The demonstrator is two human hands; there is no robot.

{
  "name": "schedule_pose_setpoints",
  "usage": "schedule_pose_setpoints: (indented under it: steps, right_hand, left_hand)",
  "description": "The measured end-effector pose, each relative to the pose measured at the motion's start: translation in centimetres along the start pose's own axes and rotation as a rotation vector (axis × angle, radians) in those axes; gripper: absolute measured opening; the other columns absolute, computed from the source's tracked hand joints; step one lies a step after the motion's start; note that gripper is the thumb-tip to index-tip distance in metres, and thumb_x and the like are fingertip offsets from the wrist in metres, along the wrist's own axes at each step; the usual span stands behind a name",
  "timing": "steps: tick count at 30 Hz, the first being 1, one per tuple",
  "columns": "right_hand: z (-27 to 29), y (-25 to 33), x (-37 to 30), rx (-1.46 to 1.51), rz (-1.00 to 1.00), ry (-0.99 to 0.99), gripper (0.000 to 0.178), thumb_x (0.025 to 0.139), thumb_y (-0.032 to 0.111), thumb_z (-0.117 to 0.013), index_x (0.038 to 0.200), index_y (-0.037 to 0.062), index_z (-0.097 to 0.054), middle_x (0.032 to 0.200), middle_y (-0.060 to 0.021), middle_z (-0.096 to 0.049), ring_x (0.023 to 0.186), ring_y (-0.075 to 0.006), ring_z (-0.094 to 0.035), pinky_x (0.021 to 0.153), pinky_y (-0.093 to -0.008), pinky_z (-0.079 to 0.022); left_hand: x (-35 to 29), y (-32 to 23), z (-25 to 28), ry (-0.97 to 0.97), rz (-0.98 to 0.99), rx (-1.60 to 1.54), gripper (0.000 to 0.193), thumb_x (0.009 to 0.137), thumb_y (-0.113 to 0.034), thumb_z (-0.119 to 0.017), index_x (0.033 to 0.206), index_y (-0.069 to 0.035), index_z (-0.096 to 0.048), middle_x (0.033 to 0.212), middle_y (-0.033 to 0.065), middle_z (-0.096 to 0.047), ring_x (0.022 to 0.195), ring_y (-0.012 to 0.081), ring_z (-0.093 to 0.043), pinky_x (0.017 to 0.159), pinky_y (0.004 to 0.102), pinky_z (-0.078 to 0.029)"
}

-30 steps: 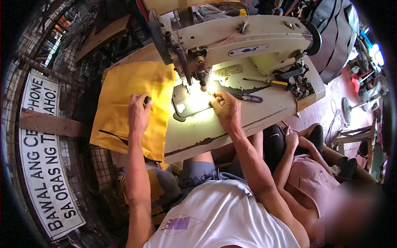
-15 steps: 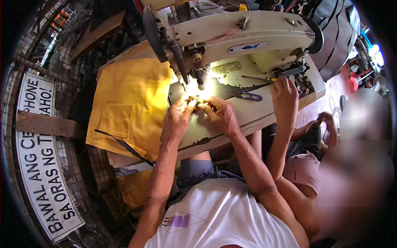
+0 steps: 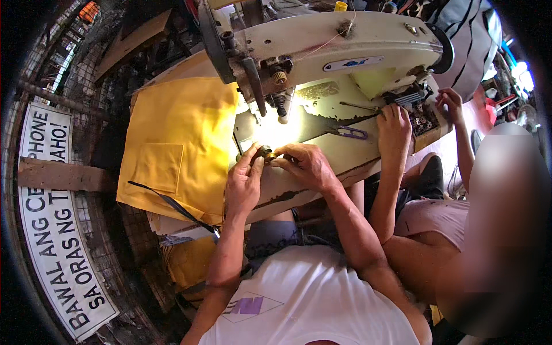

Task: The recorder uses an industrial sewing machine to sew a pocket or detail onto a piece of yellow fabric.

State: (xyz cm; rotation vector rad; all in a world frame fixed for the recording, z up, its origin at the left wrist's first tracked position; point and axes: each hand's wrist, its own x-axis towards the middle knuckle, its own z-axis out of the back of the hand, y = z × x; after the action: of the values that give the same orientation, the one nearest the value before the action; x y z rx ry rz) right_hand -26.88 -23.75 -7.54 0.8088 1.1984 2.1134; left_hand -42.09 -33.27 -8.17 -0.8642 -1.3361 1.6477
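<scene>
My left hand [image 3: 244,183] pinches a small dark round metal part, which looks like a bobbin case [image 3: 264,152], between thumb and fingertips. Against its right side, my right hand [image 3: 307,167] grips a small brass-coloured piece, seemingly a bobbin [image 3: 272,156]. Both hands are close together, in front of the sewing machine's needle area [image 3: 282,110], where a bright lamp washes out detail. To their left, a yellow cloth panel [image 3: 201,115] with a sewn pocket lies on the machine table.
Purple-handled scissors [image 3: 352,133] and a screwdriver [image 3: 357,106] lie right of my hands. Another person's hand [image 3: 394,123] rests beside the screwdriver; their other hand [image 3: 450,103] is raised by the machine's right end. A black strap [image 3: 164,198] crosses the yellow cloth.
My hands have drawn slightly toward me, out of the brightest glare, with the round parts now showing between them. The other person's far hand has risen from near their lap.
</scene>
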Motion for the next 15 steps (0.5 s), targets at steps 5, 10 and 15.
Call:
schedule_pose_setpoints:
  steps: [5, 10, 15]
  right_hand:
    - [-0.33, -0.05, 0.07, 0.014, -0.041, -0.042, 0.015, 0.085, 0.017, -0.073, 0.087, 0.0024, -0.070, 0.074, -0.0115, -0.066, 0.063, -0.0206, -0.061, 0.061, -0.0320, -0.048]
    - [-0.46, -0.32, 0.11, 0.020, -0.038, -0.063, 0.015, 0.086, 0.017, -0.072, 0.087, 0.0022, -0.069, 0.073, -0.0113, -0.067, 0.062, -0.0200, -0.062, 0.060, -0.0323, -0.048]
    - [-0.31, -0.57, -0.01, -0.011, -0.006, -0.020, 0.016, 0.090, 0.020, -0.065, 0.090, 0.0036, -0.066, 0.073, -0.0171, -0.063, 0.064, -0.0315, -0.063, 0.060, -0.0394, -0.049]
  left_hand:
    - [-0.29, 0.08, 0.40, 0.136, -0.062, -0.048, 0.038, 0.095, -0.007, -0.058, 0.132, 0.003, -0.053, 0.108, 0.0058, -0.066, 0.096, 0.0095, -0.060, 0.086, 0.0236, -0.048]
    - [-0.05, -0.13, -0.07, 0.071, -0.129, 0.007, 0.038, 0.093, -0.010, -0.064, 0.127, 0.004, -0.056, 0.105, 0.0112, -0.068, 0.097, 0.0141, -0.063, 0.086, 0.0274, -0.051]
    - [0.54, -0.06, -0.03, 0.067, 0.061, -0.337, 0.031, 0.096, -0.009, -0.059, 0.124, 0.004, -0.057, 0.100, 0.0080, -0.068, 0.088, 0.0129, -0.066, 0.082, 0.0265, -0.053]
